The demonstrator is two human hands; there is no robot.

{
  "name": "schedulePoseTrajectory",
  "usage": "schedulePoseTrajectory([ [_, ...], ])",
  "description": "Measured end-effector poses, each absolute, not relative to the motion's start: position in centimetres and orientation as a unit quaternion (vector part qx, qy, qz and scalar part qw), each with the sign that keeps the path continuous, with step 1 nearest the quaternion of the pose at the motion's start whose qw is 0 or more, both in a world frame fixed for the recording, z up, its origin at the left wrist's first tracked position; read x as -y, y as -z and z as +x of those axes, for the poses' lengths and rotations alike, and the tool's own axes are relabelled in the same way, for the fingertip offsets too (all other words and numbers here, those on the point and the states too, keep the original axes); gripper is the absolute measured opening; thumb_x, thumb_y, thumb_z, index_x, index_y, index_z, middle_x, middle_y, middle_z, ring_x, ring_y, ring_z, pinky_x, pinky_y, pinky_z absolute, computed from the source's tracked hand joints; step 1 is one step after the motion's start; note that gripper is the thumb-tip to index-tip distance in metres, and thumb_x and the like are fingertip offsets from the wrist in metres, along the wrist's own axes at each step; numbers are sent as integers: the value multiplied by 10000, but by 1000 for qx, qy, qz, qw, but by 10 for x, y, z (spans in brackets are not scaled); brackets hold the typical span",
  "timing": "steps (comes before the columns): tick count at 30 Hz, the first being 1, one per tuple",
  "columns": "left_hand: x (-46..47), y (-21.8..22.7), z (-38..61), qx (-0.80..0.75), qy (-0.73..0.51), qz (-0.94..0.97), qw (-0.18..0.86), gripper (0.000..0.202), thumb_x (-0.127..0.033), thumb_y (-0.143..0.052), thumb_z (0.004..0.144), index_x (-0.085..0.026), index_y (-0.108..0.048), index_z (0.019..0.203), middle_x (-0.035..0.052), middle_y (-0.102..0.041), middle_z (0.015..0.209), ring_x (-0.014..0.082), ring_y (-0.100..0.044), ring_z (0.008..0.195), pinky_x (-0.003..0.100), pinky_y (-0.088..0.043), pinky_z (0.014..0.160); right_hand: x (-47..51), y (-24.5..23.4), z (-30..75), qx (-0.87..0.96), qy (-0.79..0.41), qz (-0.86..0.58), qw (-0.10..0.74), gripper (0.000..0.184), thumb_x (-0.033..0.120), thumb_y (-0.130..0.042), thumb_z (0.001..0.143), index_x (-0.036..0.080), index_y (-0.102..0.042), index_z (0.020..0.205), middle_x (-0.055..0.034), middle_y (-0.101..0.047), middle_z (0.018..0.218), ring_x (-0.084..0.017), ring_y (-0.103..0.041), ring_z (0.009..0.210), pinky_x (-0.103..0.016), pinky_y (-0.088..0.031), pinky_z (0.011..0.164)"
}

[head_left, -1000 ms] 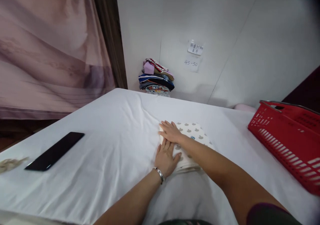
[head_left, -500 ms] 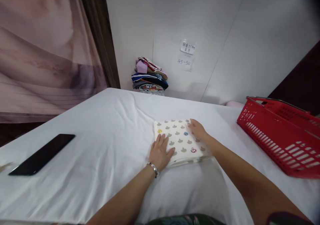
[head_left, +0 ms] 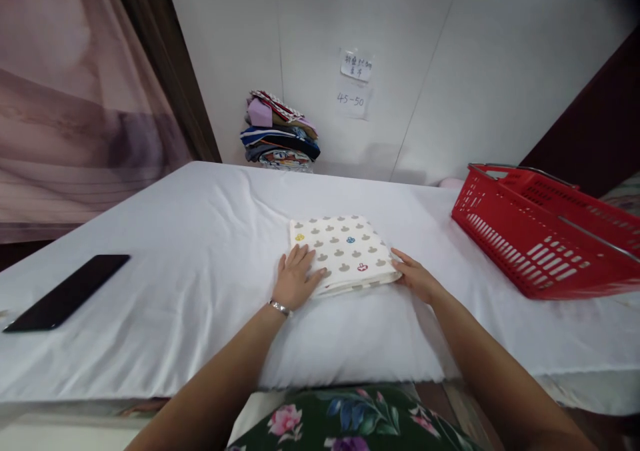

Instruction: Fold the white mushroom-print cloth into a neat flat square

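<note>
A folded white cloth (head_left: 345, 254) with grey mushroom prints, and a few in yellow, blue and red, lies flat on the white-covered table. My left hand (head_left: 295, 279) rests open across its left near part, fingers spread and palm down; a silver bracelet circles that wrist. At the cloth's right near corner, my right hand (head_left: 417, 277) touches the edge with its fingers stretched out. Part of the right fingertips is hard to make out against the edge.
A black flat device (head_left: 67, 293) lies on the table (head_left: 200, 251) at left. A red plastic basket (head_left: 540, 237) stands at right. Behind the table's far edge rises a pile of folded fabrics (head_left: 280, 134), against a wall with paper signs (head_left: 356, 65). Curtains (head_left: 85, 104) hang at left.
My right hand has slid from the cloth's upper right side down to its right near corner. The left hand stays on the left part. The whole view has shifted with my head.
</note>
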State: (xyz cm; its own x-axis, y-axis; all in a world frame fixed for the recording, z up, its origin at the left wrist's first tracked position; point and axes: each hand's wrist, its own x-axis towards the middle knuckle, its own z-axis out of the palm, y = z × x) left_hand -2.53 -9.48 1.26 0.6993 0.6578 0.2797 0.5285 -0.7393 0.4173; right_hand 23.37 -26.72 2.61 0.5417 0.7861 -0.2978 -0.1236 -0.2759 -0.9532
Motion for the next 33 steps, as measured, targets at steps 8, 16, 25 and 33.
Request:
schedulePoseTrajectory([
  [8,128,-15,-36,-188,-181,964,52,565,-217,-489,768,-193,-396,1324,75,-332,1425,241,-257,1324,467,-123,1100,288,-21,239,420,-401,-656,482,738,173,-552,662,278,-343,1361,-31,-387,1395,-230,-551,1067,-315,-519,752],
  [16,126,-14,-42,-199,-155,967,24,721,5,-383,639,-176,-387,1337,62,-348,1419,203,-262,1321,428,-173,1091,279,-5,236,645,-85,-693,311,611,122,-442,745,250,-388,1340,-13,-153,1492,-225,-267,1321,-395,-354,1021],
  [25,130,-18,-41,-239,-153,958,49,736,-7,-408,622,-194,-387,1334,58,-359,1411,211,-278,1309,413,-212,1073,270,-18,246,675,45,-702,223,410,215,-461,799,264,-533,1200,-25,-439,1356,-257,-483,1126,-427,-426,918],
  [33,136,-22,-46,-288,-212,932,54,647,-190,-524,676,-191,-388,1308,98,-473,1280,255,-389,1204,437,-248,1042,245,-66,249,686,82,-673,265,420,194,-483,726,269,-567,1131,-22,-534,1258,-250,-488,1082,-404,-424,855],
])
